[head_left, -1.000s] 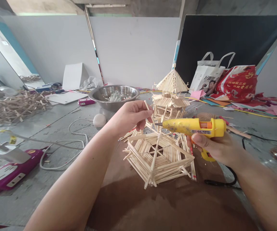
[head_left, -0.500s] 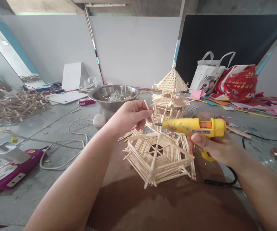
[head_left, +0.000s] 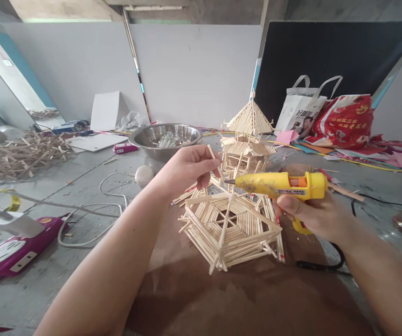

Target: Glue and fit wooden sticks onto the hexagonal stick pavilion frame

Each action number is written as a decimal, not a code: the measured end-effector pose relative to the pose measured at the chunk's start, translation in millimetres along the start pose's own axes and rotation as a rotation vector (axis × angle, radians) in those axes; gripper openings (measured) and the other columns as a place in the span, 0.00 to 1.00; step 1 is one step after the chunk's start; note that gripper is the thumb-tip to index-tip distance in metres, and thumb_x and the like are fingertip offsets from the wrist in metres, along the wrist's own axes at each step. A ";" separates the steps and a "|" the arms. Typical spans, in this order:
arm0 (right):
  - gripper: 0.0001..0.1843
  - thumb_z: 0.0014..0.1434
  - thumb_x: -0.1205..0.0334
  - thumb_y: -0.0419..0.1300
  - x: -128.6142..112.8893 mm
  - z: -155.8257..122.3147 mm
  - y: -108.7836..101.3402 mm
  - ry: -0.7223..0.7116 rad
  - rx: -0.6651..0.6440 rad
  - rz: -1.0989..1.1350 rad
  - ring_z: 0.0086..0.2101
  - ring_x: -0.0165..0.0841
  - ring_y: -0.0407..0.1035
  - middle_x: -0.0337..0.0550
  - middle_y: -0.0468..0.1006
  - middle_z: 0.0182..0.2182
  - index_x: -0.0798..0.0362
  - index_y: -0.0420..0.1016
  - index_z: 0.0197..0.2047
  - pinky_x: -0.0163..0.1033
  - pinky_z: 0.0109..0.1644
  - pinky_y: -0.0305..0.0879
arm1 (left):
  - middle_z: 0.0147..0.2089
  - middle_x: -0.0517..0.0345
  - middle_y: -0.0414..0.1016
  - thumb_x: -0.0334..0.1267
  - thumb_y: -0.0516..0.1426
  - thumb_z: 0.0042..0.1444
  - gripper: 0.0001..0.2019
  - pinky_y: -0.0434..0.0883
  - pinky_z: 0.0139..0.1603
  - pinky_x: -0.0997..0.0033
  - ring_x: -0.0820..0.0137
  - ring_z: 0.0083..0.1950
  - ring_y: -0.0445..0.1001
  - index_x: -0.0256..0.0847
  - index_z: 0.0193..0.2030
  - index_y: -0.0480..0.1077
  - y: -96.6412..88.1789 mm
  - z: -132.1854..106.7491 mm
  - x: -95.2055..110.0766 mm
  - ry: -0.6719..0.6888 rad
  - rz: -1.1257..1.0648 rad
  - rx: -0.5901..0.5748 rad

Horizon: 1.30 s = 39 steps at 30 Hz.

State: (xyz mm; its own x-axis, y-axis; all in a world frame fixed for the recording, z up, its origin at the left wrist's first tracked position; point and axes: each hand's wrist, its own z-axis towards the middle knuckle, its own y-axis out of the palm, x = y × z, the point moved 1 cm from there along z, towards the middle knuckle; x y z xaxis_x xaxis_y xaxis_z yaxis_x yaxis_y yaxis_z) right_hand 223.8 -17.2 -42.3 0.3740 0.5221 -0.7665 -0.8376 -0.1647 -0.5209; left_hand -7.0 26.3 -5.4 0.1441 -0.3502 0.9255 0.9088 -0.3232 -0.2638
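Observation:
My left hand pinches a short wooden stick, held slanted above a hexagonal roof frame of glued sticks on a brown board. My right hand grips a yellow glue gun. Its nozzle points left and sits right at the lower end of the stick. Behind the frame stands a tiered stick pagoda.
A steel bowl stands at the back centre. A magenta power strip and white cable lie on the left, near a heap of sticks. Bags and coloured paper lie at the back right. A black cord trails from the gun.
Hardly anything differs: the stick and the glue gun's nozzle stay together, with only a tiny shift of both hands.

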 end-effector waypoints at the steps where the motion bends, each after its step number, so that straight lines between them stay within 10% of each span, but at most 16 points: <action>1: 0.15 0.56 0.51 0.54 0.2 0.1 -0.1 -0.007 -0.001 -0.001 0.19 0.25 0.55 0.34 0.62 0.18 0.50 0.66 0.23 0.33 0.19 0.51 | 0.25 0.60 0.70 0.31 0.54 0.52 0.06 0.57 0.14 0.81 0.83 0.16 0.62 0.37 0.26 0.63 -0.4 0.1 -0.2 0.000 -0.002 -0.002; 39: 0.14 0.55 0.51 0.54 4.2 -5.0 -1.9 -0.090 0.028 -0.139 0.21 0.28 0.59 0.37 0.67 0.18 0.50 0.70 0.26 0.33 0.22 0.61 | 0.23 0.59 0.71 0.32 0.56 0.50 0.04 0.56 0.12 0.81 0.81 0.15 0.62 0.36 0.26 0.65 -6.2 4.9 -6.2 -0.058 -0.194 0.029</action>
State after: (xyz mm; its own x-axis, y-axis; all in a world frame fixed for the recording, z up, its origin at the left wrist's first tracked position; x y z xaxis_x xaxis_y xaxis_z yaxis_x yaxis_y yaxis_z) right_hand 228.9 -18.9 -46.4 0.4505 0.6116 -0.6503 -0.7918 -0.0627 -0.6075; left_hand -11.6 34.8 -8.2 -0.0136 -0.2326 0.9725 0.9324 -0.3542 -0.0716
